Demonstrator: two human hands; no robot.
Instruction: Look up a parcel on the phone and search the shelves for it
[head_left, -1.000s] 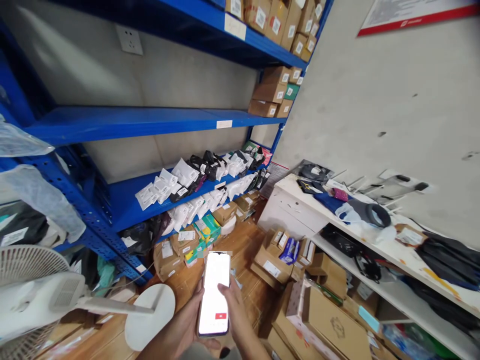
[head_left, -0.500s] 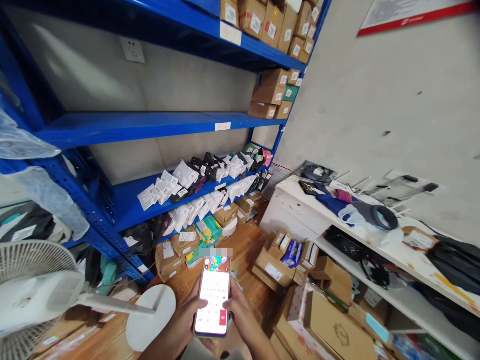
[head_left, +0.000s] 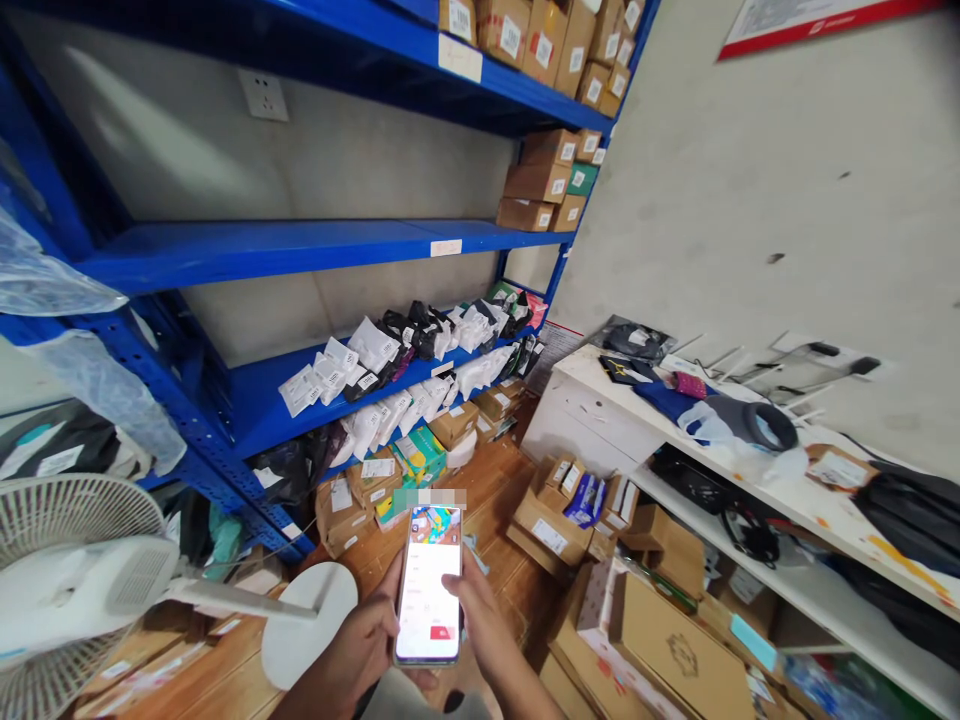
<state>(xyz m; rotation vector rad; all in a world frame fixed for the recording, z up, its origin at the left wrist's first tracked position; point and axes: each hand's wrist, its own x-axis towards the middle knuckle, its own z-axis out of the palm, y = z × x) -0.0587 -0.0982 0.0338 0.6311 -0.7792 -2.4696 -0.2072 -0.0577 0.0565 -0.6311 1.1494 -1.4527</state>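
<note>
The screen in your hands has changed: a second ago it glowed almost blank white, half a second ago it showed a grid of keys, and now the smartphone [head_left: 428,585] carries a colourful banner on top, pale rows under it and a small red button low on the right. Your grip and its place, low in the middle of the view over the wooden floor, are the same; only the page has moved on.

At far left a white fan [head_left: 71,590] lies tipped, its wire grille ribbed and round, its flat disc base [head_left: 309,625] smooth plastic. Just right of that, your left hand [head_left: 367,650] cups the phone's left edge from behind, fingers curled and closed on the glossy slab. Your right hand [head_left: 480,625] closes on its right edge, thumb laid against the glass near the side.

Behind, the blue metal shelving [head_left: 300,245] has punched uprights and painted decks; crinkled white and black plastic pouches [head_left: 397,350] slump along one level. Matte brown cardboard boxes [head_left: 551,515] with white labels crowd the floor to the right. Further right, a white shelf unit [head_left: 600,420] holds dark fabric, cables and a grey ring-shaped thing [head_left: 754,425] against a rough grey wall
</note>
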